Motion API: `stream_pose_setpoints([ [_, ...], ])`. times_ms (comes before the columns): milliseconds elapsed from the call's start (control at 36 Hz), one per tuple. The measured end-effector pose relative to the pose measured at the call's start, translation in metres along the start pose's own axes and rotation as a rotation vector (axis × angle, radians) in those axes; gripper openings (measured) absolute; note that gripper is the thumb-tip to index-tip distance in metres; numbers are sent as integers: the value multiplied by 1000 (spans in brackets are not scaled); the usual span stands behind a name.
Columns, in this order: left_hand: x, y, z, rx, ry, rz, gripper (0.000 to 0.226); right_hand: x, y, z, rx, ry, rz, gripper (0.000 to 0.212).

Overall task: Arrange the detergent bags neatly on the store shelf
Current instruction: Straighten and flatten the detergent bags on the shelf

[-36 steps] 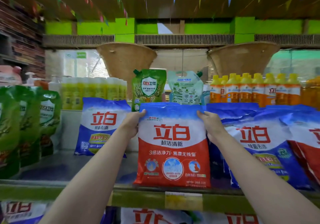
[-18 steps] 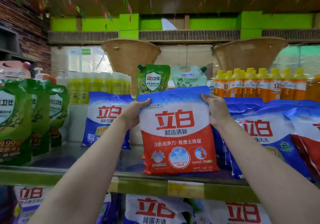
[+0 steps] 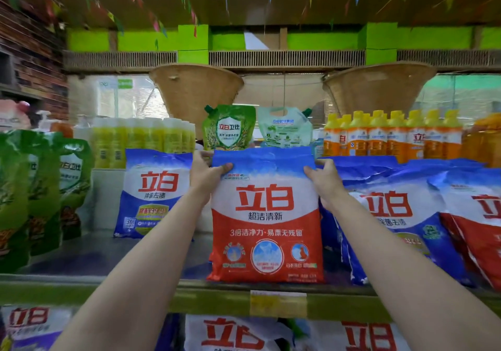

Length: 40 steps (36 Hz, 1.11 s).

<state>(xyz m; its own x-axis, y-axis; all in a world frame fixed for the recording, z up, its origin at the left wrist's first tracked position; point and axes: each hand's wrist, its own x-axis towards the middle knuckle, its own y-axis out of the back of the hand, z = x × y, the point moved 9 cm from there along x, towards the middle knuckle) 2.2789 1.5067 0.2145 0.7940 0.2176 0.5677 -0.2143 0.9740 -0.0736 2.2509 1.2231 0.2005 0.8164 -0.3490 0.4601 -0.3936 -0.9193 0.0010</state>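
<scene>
While both hands, left hand (image 3: 204, 173) and right hand (image 3: 326, 180), pinch the top corners of the red detergent bag (image 3: 267, 215) standing at the shelf (image 3: 108, 291) front, it should be squared upright beside the leaning blue bag (image 3: 401, 220).

Both bare forearms reach up and forward from the lower corners of the view, converging toward the middle. The left hand (image 3: 204, 177) is raised at the end of a nearly straight arm, its thumb laid forward and pointing right while the other fingers curl out of sight behind what it grips. The right hand (image 3: 325, 178) mirrors it at about the same height, thumb pointing left, fingers wrapped behind. The 2 hands are level, well apart, palms turned toward each other.
</scene>
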Motion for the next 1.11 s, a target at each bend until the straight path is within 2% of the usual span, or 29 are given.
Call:
stream_pose_setpoints([
  [56,5,1,-5,56,72,12,50,7,-2,-1,-129,-1,19,24],
  [111,11,-2,-13,177,112,-11,42,13,-8,-1,-221,20,4,12],
  [167,17,-4,-20,242,125,-23,36,16,-11,1,-282,15,-8,21],
  [222,21,-6,-24,341,124,-11,42,21,-13,5,-349,2,-17,14],
  [278,24,-10,-30,448,137,-18,47,26,-14,11,-397,-25,-26,20],
  [333,26,-14,-42,494,170,-44,39,34,-15,21,-439,-61,-38,24],
  [389,26,-17,-55,500,189,-70,29,42,-15,31,-483,-82,-37,37],
  [472,30,-16,-68,465,198,-60,30,48,-16,39,-505,-72,-23,45],
  [639,48,-15,-71,319,166,-36,49,52,-17,26,-492,151,63,50],
  [667,48,-16,-68,273,167,-41,46,52,-17,25,-477,184,69,50],
  [750,44,-22,-61,74,188,-85,11,52,-16,31,-254,149,12,47],
  [806,43,-25,-61,-62,229,-127,16,52,-17,37,-55,60,-41,33],
  [861,42,-28,-61,-157,245,-181,11,52,-20,41,120,-9,-89,18],
  [917,42,-28,-58,-187,232,-208,6,49,-22,42,234,-45,-97,11],
  [1028,40,-27,-44,-81,191,-257,7,41,-26,38,344,-120,-148,6],
  [1111,37,-27,-38,18,221,-333,4,37,-25,31,344,-138,-152,18],
])
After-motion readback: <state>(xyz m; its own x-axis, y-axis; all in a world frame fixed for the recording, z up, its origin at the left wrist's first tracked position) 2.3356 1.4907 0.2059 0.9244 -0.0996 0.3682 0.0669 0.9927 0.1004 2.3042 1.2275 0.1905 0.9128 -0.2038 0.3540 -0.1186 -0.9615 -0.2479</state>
